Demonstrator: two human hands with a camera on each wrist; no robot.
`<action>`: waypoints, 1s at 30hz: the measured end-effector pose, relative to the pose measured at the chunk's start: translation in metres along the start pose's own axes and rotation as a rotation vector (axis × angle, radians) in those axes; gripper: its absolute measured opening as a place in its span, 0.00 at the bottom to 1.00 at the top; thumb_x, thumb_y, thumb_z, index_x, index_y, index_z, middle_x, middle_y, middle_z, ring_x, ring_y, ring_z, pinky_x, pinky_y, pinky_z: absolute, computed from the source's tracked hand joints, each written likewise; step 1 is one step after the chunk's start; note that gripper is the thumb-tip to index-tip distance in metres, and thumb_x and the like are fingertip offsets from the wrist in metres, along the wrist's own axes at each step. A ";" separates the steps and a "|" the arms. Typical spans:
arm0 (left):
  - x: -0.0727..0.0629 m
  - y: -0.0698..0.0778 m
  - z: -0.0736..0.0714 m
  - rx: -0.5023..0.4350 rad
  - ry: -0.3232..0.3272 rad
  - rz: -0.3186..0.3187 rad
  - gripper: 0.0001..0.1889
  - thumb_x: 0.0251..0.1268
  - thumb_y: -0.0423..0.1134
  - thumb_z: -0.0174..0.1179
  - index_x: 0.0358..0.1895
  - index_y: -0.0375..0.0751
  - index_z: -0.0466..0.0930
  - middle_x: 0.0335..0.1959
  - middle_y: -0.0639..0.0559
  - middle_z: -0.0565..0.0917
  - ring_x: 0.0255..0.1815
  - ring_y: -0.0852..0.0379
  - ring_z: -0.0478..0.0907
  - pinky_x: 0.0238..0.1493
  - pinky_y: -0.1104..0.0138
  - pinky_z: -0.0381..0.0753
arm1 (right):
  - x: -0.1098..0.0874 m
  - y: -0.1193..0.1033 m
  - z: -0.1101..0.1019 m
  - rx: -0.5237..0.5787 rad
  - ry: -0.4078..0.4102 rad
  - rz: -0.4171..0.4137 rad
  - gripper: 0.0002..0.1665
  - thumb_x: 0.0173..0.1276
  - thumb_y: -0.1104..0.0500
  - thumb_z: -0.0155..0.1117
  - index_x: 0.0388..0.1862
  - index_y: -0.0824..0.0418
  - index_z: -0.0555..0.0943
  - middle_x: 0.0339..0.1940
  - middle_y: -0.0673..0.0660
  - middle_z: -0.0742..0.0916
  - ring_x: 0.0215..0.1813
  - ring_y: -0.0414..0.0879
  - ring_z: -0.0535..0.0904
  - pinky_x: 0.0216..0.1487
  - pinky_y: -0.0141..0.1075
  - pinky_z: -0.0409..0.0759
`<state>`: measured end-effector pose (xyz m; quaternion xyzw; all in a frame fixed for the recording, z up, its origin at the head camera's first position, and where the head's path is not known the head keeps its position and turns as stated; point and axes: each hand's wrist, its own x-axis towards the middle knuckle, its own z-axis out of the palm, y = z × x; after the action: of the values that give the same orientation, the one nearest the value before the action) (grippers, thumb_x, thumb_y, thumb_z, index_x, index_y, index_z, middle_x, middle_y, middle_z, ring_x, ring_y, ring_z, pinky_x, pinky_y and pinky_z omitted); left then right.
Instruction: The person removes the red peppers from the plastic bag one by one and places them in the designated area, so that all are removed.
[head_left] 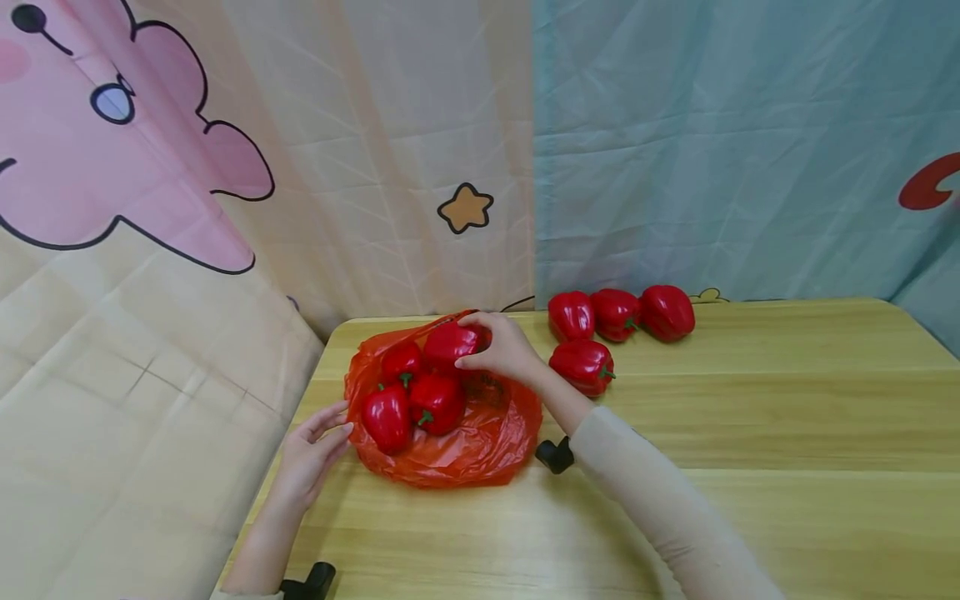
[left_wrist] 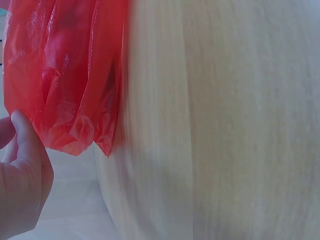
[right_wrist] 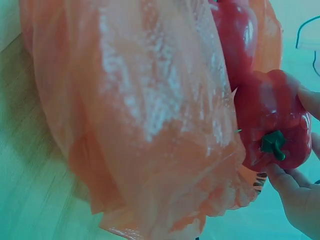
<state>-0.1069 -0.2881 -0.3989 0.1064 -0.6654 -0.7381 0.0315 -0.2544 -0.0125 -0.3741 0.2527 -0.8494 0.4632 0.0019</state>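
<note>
My right hand (head_left: 504, 346) grips a glossy red bell pepper (head_left: 450, 343) over the back part of an open red plastic bag (head_left: 480, 454). In the right wrist view its fingers and thumb press the sides of this bell pepper (right_wrist: 272, 117), whose green stem shows. Three more bell peppers, one of them (head_left: 387, 419) at the left, lie inside the bag. My left hand (head_left: 306, 457) is at the bag's left rim, fingertips right at the plastic and fingers loosely extended. The left wrist view shows those fingertips beside the bag's folded side (left_wrist: 70, 100).
Several loose red bell peppers, one of them (head_left: 582, 367) nearest the bag, sit together on the wooden table (head_left: 750, 400) to the bag's right. A printed curtain (head_left: 675, 150) hangs behind the table's back edge. More fabric (head_left: 150, 400) covers the left side.
</note>
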 end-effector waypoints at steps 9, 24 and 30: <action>0.000 0.000 0.000 0.013 0.010 -0.015 0.18 0.61 0.25 0.57 0.42 0.56 0.82 0.36 0.58 0.77 0.35 0.67 0.78 0.39 0.75 0.79 | -0.013 -0.004 -0.006 0.097 -0.020 0.024 0.34 0.48 0.58 0.77 0.56 0.57 0.77 0.54 0.55 0.79 0.52 0.50 0.74 0.45 0.38 0.81; 0.001 -0.001 0.000 0.021 0.020 -0.023 0.17 0.61 0.25 0.57 0.43 0.55 0.82 0.36 0.58 0.77 0.35 0.67 0.77 0.39 0.74 0.79 | -0.034 -0.009 -0.022 0.221 -0.069 0.057 0.33 0.51 0.60 0.75 0.57 0.59 0.75 0.56 0.57 0.78 0.55 0.53 0.74 0.49 0.42 0.79; 0.002 -0.001 0.000 0.015 0.020 -0.031 0.17 0.61 0.25 0.57 0.42 0.56 0.82 0.37 0.58 0.77 0.35 0.67 0.77 0.39 0.75 0.79 | -0.041 -0.006 -0.029 0.280 -0.070 0.061 0.32 0.51 0.61 0.74 0.57 0.59 0.75 0.57 0.56 0.77 0.54 0.53 0.75 0.50 0.42 0.79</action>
<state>-0.1086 -0.2888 -0.4001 0.1242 -0.6688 -0.7325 0.0261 -0.2223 0.0252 -0.3627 0.2405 -0.7834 0.5680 -0.0769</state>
